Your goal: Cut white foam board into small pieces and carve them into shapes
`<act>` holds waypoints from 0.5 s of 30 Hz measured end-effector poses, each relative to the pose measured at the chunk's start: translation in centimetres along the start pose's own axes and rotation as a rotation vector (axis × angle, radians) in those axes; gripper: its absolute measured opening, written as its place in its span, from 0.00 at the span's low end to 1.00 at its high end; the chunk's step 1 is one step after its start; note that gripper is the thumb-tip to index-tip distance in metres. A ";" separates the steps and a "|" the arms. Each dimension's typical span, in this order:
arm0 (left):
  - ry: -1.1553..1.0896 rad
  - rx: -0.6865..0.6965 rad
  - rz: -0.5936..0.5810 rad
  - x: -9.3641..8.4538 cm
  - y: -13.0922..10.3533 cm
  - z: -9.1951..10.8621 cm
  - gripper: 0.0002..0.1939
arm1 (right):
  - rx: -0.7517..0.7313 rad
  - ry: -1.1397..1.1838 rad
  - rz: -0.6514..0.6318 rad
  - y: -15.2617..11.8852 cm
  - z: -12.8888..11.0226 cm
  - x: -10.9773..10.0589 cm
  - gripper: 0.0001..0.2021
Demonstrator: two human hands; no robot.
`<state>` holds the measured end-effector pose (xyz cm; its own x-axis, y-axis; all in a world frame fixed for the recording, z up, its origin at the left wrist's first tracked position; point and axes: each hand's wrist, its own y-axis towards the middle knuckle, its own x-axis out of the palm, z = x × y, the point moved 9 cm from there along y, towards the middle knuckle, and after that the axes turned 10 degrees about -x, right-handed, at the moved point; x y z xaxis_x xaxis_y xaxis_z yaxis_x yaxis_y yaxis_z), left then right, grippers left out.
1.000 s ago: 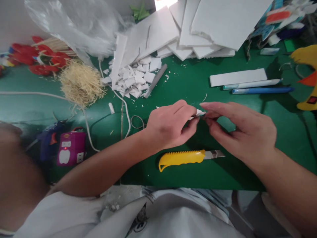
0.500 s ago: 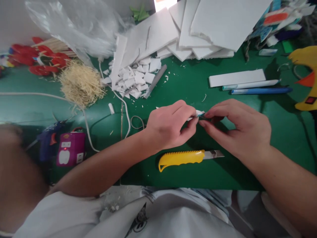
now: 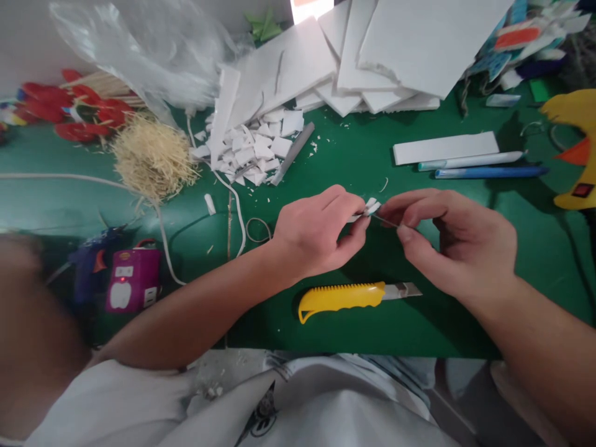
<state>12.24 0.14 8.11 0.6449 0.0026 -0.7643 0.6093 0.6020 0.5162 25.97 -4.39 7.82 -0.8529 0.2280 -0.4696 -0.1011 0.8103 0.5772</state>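
Observation:
Over the green table, my left hand [image 3: 321, 233] pinches a small white foam piece [image 3: 372, 206] that has a bluish edge. My right hand [image 3: 459, 233] is closed at the fingertips on a thin dark strand [image 3: 387, 221], which runs to the white piece; whether it is string or wire I cannot tell. Just below both hands a yellow utility knife [image 3: 344, 298] lies flat, its blade out and pointing right. Most of the white piece is hidden by my left fingers.
Cut foam bits [image 3: 258, 146] lie beneath white foam sheets [image 3: 395, 43]. A white strip [image 3: 447, 146] and two pens [image 3: 491, 171] are at right. On the left are a straw bundle [image 3: 153, 158], a purple power adapter [image 3: 134, 279], a glue gun [image 3: 93, 267] and a cord [image 3: 162, 230].
My right hand has drawn back to the right, away from my left fingertips, exposing the thin strand between them. The white piece shows more. My left hand has shifted slightly left.

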 end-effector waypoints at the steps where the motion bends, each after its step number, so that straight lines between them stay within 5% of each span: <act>1: 0.003 -0.003 -0.005 0.0 0.0 -0.1 0.04 | 0.025 0.049 0.015 -0.1 0.3 0.0 0.11; 8: -0.002 -0.011 0.000 0.1 0.0 -0.4 0.04 | 0.144 0.238 0.032 -0.6 0.4 -0.1 0.12; 15: -0.012 -0.030 -0.027 0.3 0.0 -0.7 0.05 | 0.065 0.344 -0.032 0.1 -0.8 -0.1 0.07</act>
<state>12.14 0.73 7.61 0.6337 -0.0233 -0.7732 0.6128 0.6251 0.4834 25.69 -4.77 8.43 -0.9736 0.0158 -0.2276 -0.1071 0.8491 0.5173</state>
